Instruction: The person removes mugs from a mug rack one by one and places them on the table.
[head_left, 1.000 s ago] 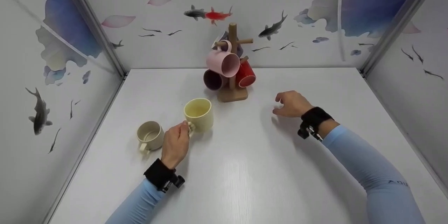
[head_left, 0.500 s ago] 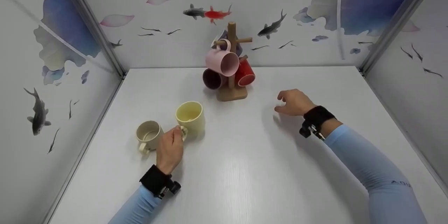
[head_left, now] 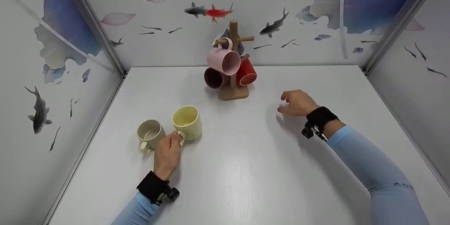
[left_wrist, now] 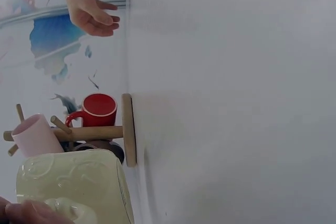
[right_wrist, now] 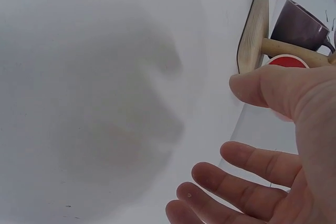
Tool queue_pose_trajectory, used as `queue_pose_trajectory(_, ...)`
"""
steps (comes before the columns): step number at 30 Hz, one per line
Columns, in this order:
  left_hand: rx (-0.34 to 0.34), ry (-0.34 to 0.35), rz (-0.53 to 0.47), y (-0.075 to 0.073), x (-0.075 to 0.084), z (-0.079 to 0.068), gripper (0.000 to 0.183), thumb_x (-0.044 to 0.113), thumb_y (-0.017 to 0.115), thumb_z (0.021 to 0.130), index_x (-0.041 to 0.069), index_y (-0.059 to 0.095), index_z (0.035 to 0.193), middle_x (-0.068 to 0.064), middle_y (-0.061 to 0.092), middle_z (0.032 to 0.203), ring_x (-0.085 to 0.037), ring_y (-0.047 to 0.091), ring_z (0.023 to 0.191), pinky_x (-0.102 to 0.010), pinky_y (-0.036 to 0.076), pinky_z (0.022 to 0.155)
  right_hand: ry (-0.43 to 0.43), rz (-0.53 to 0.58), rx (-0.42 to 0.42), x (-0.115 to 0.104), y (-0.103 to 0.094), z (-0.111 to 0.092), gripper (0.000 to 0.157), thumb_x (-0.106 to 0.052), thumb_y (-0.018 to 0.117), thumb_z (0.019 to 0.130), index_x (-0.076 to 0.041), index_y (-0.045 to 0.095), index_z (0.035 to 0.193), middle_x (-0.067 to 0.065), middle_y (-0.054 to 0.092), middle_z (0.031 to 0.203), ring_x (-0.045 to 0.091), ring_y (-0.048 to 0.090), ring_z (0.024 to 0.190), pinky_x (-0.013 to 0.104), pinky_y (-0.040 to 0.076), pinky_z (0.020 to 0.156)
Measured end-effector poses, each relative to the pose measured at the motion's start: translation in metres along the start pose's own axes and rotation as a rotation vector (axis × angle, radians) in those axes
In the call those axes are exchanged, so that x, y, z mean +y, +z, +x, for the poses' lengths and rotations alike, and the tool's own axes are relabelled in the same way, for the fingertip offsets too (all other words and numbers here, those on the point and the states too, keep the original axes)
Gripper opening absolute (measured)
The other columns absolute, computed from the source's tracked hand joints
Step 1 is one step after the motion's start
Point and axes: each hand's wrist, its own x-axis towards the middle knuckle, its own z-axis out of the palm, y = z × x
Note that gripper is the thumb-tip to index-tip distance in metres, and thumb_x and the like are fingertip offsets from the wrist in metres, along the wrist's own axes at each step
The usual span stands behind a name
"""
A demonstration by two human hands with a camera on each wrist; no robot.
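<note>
My left hand (head_left: 167, 156) pinches the handle of a pale yellow mug (head_left: 192, 126), which stands upright with its opening up. In the left wrist view the yellow mug (left_wrist: 79, 182) shows a raised pattern on its side, and fingertips (left_wrist: 34, 213) lie at its handle. A beige mug (head_left: 150, 134) stands just left of that hand, its handle pointing toward me. My right hand (head_left: 298, 103) hovers over the table on the right, holding nothing. Its relaxed, spread fingers (right_wrist: 241, 182) show in the right wrist view.
A wooden mug tree (head_left: 233, 93) stands at the back centre. On its pegs hang a pink mug (head_left: 223, 60), a red mug (head_left: 246, 74), a dark mug (head_left: 213, 79) and a partly hidden greyish one. Walls with painted fish enclose the white table (head_left: 246, 168).
My left hand has drawn the yellow mug left and toward me, closer to the beige mug. The right hand has shifted slightly to the right.
</note>
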Motion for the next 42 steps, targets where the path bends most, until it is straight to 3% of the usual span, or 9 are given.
queue_pose_trajectory(15,-0.017,-0.085,-0.022,-0.015,-0.008,-0.005,0.046,0.021,0.046,0.119,0.014,0.055,0.075,0.004,0.053,0.065,-0.013,0.051,0.057,-0.027,0.038,0.058,0.007,-0.011,0.000,0.002,0.000,0.003,0.056,-0.033,0.075,0.100,0.007,0.070,0.138,0.032,0.076,0.132,0.045,0.075,0.113,0.060,0.061,0.099)
queue_pose_trajectory(32,-0.006,-0.084,-0.013,-0.022,-0.012,-0.006,0.049,0.021,0.047,0.119,0.017,0.049,0.071,0.006,0.052,0.060,-0.012,0.053,0.052,-0.026,0.038,0.054,0.013,-0.016,-0.015,-0.002,-0.002,0.003,0.055,-0.035,0.076,0.101,0.006,0.070,0.138,0.032,0.076,0.132,0.043,0.076,0.111,0.059,0.062,0.097)
queue_pose_trajectory(36,-0.058,-0.112,-0.031,-0.024,-0.010,-0.007,0.049,0.022,0.046,0.120,0.016,0.052,0.072,0.006,0.055,0.060,-0.012,0.056,0.051,-0.026,0.042,0.054,0.008,-0.014,-0.018,-0.003,-0.001,0.004,0.055,-0.034,0.076,0.101,0.006,0.070,0.138,0.031,0.075,0.132,0.043,0.076,0.112,0.058,0.062,0.098)
queue_pose_trajectory(42,-0.185,-0.202,-0.120,-0.029,-0.004,-0.009,0.049,0.024,0.043,0.121,0.007,0.062,0.080,0.000,0.064,0.073,-0.012,0.061,0.057,-0.026,0.049,0.058,-0.002,-0.018,-0.036,-0.005,0.001,0.005,0.055,-0.034,0.074,0.101,0.006,0.069,0.139,0.032,0.075,0.134,0.044,0.075,0.114,0.059,0.061,0.100)
